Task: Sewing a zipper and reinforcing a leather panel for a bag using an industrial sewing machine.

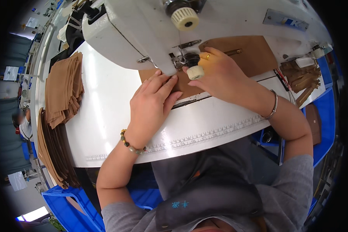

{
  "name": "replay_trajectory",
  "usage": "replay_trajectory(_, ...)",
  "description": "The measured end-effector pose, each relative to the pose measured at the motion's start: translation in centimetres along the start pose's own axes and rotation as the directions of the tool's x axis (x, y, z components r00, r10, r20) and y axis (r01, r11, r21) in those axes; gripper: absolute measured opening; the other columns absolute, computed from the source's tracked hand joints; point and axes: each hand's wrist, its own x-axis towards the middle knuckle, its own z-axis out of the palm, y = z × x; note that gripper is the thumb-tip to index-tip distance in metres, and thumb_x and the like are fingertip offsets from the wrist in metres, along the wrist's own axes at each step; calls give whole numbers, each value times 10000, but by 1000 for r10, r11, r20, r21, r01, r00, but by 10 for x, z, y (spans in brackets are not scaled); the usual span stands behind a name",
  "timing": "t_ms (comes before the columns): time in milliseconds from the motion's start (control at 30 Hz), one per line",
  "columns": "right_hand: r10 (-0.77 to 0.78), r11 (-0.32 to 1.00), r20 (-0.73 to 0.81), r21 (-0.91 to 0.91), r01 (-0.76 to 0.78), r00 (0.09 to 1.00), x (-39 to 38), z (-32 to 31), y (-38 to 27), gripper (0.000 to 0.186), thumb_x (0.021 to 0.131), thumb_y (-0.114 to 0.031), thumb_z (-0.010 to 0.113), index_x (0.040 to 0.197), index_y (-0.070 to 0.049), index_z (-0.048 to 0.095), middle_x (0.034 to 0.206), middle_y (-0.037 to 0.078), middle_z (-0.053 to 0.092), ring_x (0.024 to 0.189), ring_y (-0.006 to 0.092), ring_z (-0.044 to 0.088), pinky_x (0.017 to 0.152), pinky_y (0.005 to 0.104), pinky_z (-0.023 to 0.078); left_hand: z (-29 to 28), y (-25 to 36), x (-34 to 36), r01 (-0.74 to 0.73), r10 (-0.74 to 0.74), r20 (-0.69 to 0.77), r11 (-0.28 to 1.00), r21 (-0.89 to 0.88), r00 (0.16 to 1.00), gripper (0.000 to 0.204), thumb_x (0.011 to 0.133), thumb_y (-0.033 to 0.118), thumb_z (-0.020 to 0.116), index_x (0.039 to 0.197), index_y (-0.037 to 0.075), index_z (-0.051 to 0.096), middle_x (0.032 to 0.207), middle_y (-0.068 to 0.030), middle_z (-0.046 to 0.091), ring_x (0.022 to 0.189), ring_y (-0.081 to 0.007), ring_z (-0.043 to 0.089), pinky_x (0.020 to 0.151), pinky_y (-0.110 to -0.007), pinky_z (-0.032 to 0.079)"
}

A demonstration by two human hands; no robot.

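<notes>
Both hands press flat on the tan-brown flat leather-like panel (236,58) that lies under the arm of the white industrial sewing machine (143,34), near the far edge of the white sewing table (104,116). The left hand (152,102) has its fingers together and stretched out, the fingertips holding the near left corner of the panel down just beside the needle area; it grips nothing. The right hand (216,73) is also spread open on the panel, to the right of the presser foot, with a gold ring on one finger, and it touches a small cream ribbed knob (195,72) of the machine with the thumb side. I cannot see the needle itself, because the machine head hides it. To do this step well, I judge that both palms should keep the panel flat and feed it straight, with even pressure from the two sides, and the fingertips should stay clear of the needle path. The printed ruler strip (205,135) along the near edge of the table can help to keep the line. At the left edge of the table a stack of tan-brown cut pieces (63,89) waits, with darker brown pieces (52,154) below it. At the far right corner lie some small brown strap parts (303,77), well apart from the hands, and blue plastic bins (324,116) stand beside the table.
</notes>
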Motion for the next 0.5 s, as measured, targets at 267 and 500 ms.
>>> replay_trajectory(267, -8, 1000, 2, -15, 8, 1000, 0, 5, 3, 333, 867, -317, 768, 1096, -78, 729, 1184, 29, 712, 1091, 204, 665, 979, 381, 485, -3, 1, 4, 60, -59, 59, 998, -18, 997, 337, 880, 213, 812, 1176, 61, 763, 1202, -94, 725, 1016, -298, 719, 856, -371, 594)
replay_trajectory(500, -3, 999, 31, -37, 4, 1000, 1, 3, 2, 379, 870, -334, 768, 1132, -65, 723, 1202, 36, 711, 1121, 210, 665, 1030, 409, 481, -1, -3, 5, 59, -57, 32, 997, -45, 998, 317, 882, 205, 806, 1158, 55, 762, 1168, -89, 725, 978, -297, 719, 833, -368, 593)
